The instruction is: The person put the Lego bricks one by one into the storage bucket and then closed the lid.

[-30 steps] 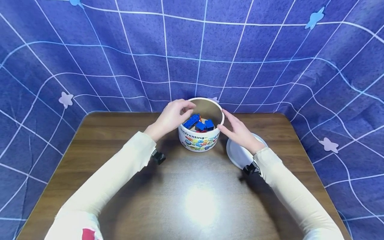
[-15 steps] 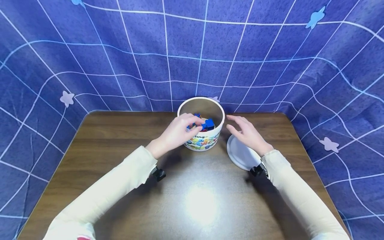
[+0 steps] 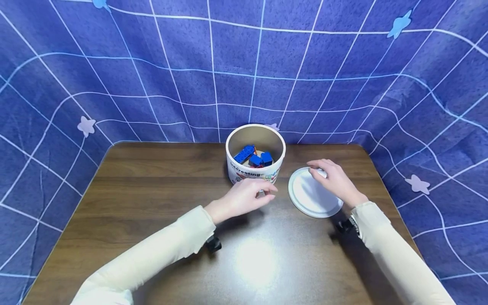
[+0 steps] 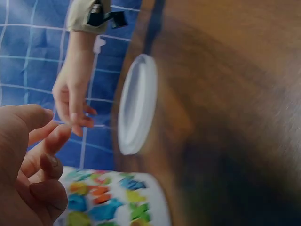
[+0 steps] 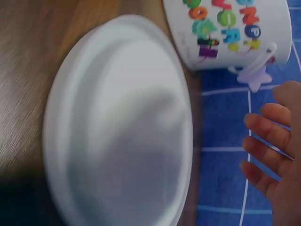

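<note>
A round white bucket (image 3: pixel 235 173) with colourful printed letters stands at the back of the table, open at the top. Inside it lie several blue toy bricks (image 3: pixel 244 154) and a bit of red and orange. In front of the bucket, my left hand (image 3: pixel 244 197) hangs with loosely bent fingers and nothing in them. To the bucket's right a round white lid (image 3: pixel 310 192) lies flat on the table. My right hand (image 3: pixel 337 180) hovers over the lid's far right part, fingers relaxed and holding nothing; in the right wrist view the lid (image 5: pixel 136 117) shows whole beside those fingers.
The brown wooden table (image 3: pixel 152 178) reaches back to a blue curtain (image 3: pixel 236 55) with white grid lines and stars, which also closes off both sides. A bright light reflection sits on the table's front middle.
My left hand has come out from over the bucket, moving toward me and right. My right hand has left the bucket's rim and moved right over the lid. Bucket and lid stay put.
</note>
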`<action>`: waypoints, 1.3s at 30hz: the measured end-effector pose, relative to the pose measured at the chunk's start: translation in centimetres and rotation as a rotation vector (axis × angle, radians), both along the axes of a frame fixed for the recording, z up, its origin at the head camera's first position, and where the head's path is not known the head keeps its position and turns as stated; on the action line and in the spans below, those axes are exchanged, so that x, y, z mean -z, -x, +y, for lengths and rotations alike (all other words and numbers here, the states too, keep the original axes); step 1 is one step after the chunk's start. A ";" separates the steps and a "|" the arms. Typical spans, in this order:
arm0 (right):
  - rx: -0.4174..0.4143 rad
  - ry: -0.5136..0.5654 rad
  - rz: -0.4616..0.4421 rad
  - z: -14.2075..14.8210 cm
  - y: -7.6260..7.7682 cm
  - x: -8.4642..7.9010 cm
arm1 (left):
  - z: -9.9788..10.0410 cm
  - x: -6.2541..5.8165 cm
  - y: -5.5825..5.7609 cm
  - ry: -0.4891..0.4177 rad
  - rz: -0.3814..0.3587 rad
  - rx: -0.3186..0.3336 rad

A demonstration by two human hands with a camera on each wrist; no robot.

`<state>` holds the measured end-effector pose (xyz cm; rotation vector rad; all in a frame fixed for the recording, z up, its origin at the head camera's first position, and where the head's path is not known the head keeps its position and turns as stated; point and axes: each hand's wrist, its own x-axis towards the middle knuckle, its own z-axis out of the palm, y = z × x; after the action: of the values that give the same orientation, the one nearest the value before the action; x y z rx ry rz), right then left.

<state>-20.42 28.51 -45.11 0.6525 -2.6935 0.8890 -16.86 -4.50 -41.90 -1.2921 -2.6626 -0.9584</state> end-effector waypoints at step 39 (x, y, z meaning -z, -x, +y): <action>0.284 -0.234 -0.188 7.8 -0.4 4.5 | 9.7 8.0 1.7 0.215 -0.173 -0.420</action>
<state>-20.07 36.36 -49.61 0.2253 -2.9867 0.5946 -18.58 5.17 -49.89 -0.6439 -3.0582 -0.7717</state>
